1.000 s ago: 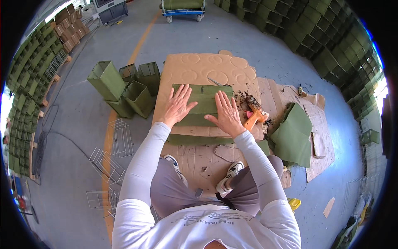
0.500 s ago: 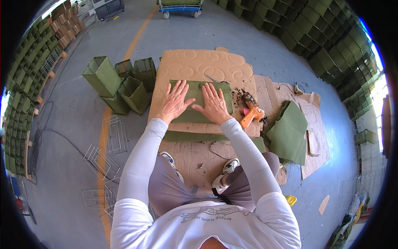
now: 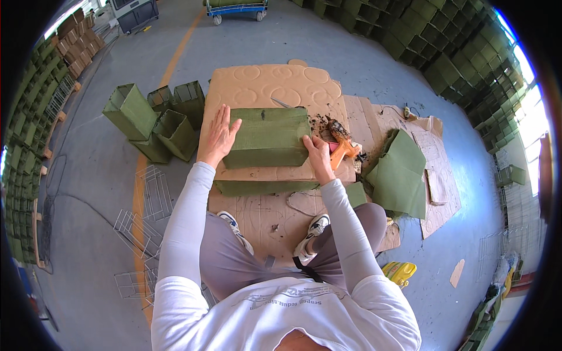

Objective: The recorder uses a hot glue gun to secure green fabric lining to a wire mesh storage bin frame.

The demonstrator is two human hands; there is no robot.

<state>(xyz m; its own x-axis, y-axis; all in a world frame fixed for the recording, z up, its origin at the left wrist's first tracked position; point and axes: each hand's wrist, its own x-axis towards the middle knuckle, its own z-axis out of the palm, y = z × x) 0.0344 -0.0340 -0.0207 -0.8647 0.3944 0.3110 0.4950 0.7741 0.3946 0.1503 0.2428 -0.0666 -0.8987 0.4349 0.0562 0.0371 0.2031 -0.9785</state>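
Observation:
A green fabric-covered box (image 3: pixel 266 137) lies lengthwise on a cardboard-topped work surface (image 3: pixel 213 88) in front of me. My left hand (image 3: pixel 218 136) is open, its fingers stretched out along the left end of the box. At the right end, my right hand (image 3: pixel 319 154) grips the box's near corner, thumb on the edge; its other fingers are partly hidden. An orange glue gun (image 3: pixel 341 151) with a dark, crusted front lies just right of that hand. Behind the box are scissors or a similar pointed metal tool (image 3: pixel 280 102).
Several open green boxes (image 3: pixel 130 111) stand on the floor at left, with wire frames (image 3: pixel 137 231) nearer me. Green sheets (image 3: pixel 401 175) lie on cardboard at right. A yellow container (image 3: pixel 400 272) sits by my right leg. Stacked green boxes (image 3: pixel 436 41) line the far right.
Both hands have left the top of the box for its two ends. The right hand has closed on the right end. More of the box's near side shows.

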